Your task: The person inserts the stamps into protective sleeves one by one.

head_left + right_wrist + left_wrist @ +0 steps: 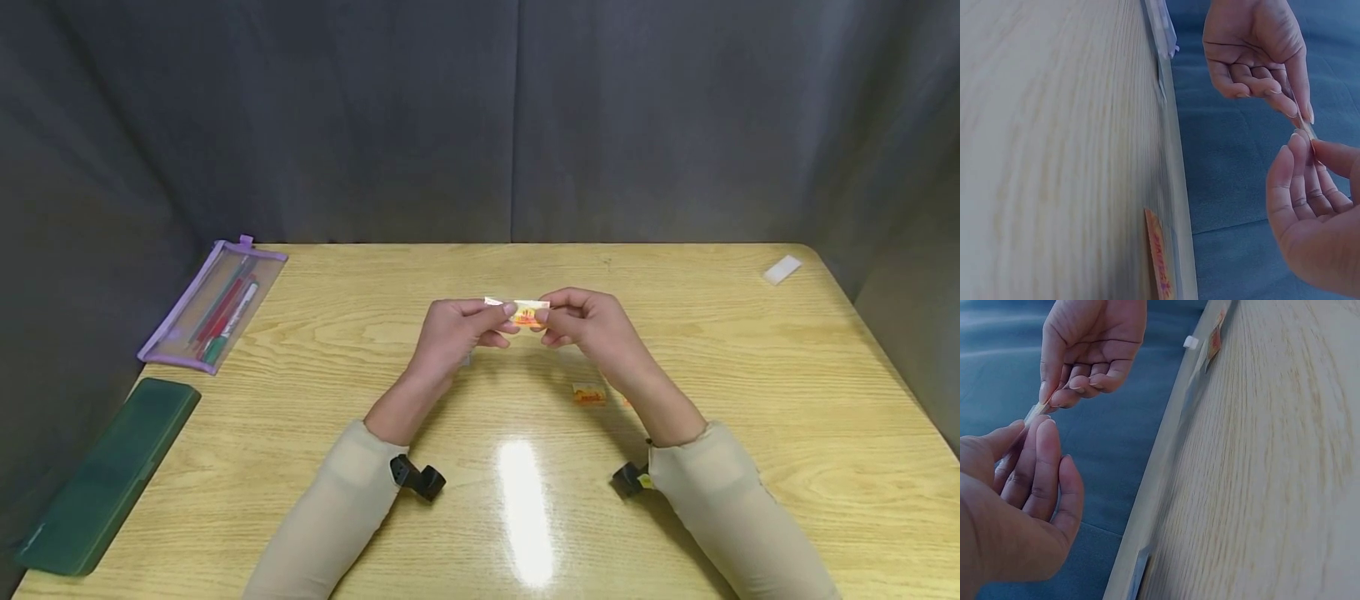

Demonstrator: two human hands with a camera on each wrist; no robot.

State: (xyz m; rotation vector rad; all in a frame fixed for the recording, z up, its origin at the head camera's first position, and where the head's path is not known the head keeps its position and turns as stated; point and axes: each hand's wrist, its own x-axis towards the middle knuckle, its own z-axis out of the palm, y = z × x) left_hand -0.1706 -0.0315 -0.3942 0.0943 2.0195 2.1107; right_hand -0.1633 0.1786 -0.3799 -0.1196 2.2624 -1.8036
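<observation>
Both hands work together above the table (pixel 750 417); the left hand (pixel 455 327) pinches one end of a small printed piece (pixel 527 315) between thumb and fingers, and the right hand (pixel 596 321) pinches its other end, so the piece is held between them, clear of the tabletop; the step in hand appears to be steadying or working this thin piece with the fingertips, and the next move probably calls for fine, even control from both thumbs, since there is little to grip; whether the piece is a wrapper with something inside, I cannot tell; a similar orange piece (pixel 589 394) lies on the table near the right forearm; among the containers, a purple-edged pouch (pixel 180 363) at the left shows a white marker (pixel 240 310) and red pens (pixel 217 323) through its see-through side; just nearer, a green case (pixel 112 475) lies closed, its contents hidden.
</observation>
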